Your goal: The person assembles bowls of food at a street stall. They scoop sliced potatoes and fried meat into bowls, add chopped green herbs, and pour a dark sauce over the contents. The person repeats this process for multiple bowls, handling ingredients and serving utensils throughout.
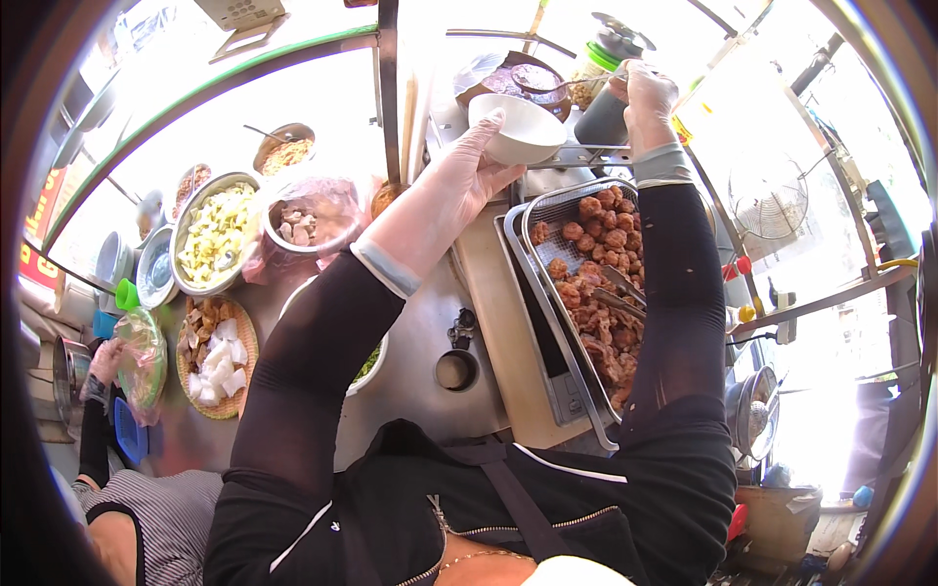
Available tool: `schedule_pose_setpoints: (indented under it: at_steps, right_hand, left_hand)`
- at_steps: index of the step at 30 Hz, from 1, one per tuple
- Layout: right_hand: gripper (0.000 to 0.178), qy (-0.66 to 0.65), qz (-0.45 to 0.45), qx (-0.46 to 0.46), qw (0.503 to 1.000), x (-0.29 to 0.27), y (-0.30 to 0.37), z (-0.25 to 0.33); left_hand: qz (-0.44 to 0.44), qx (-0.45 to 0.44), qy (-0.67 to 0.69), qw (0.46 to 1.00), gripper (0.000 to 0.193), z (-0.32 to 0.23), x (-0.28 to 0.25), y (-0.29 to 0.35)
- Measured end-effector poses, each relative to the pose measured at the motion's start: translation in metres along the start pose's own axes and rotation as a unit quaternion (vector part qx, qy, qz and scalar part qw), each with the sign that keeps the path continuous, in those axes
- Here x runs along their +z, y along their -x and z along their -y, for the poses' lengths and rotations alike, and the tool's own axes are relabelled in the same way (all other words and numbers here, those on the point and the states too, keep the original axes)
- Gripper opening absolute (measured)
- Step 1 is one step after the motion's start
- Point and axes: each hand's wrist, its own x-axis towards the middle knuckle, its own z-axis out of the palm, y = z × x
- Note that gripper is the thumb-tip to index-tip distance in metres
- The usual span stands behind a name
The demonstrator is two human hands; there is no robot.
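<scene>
Up at the far side, my left hand (474,171) in a clear glove is closed on the rim of a white bowl (520,142), which is tilted. My right hand (647,98), also gloved, grips the handle of a ladle (537,80). The ladle's cup hangs above a brown pot (471,95) of pale purplish liquid, just behind the bowl. Beside my right hand stand a dark grey container (601,122) and a jar with a green lid (602,56). Glare washes out what the bowl holds.
Below my right arm lies a metal tray (557,317) of fried pieces, with tongs (618,283) on them. Leftward are a bowl of chopped yellow-green pieces (220,234), a bagged meat bowl (313,225) and a woven basket (223,405). A co-worker's gloved hand (106,361) is at far left.
</scene>
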Motion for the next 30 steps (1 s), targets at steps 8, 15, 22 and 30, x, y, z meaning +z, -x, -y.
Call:
schedule_pose_setpoints:
  at_steps: [8,15,22,30]
  right_hand:
    - [0.007,0.004,0.016,0.002,1.000,-0.012,-0.002,0.033]
    - [0.012,0.014,0.089,-0.017,0.996,-0.028,0.038,0.062]
    - [0.014,0.097,0.169,-0.173,0.966,-0.028,0.096,0.066]
    - [0.008,0.142,0.276,-0.448,0.838,-0.037,0.117,0.080]
  left_hand:
    - [0.000,0.008,-0.017,1.000,0.066,0.000,0.004,-0.016]
    - [0.000,0.014,-0.007,1.000,0.065,0.003,-0.004,-0.024]
    - [0.021,0.018,-0.001,1.000,0.058,0.002,-0.012,-0.012]
    - [0.024,0.018,0.011,1.000,0.055,-0.001,-0.021,-0.008]
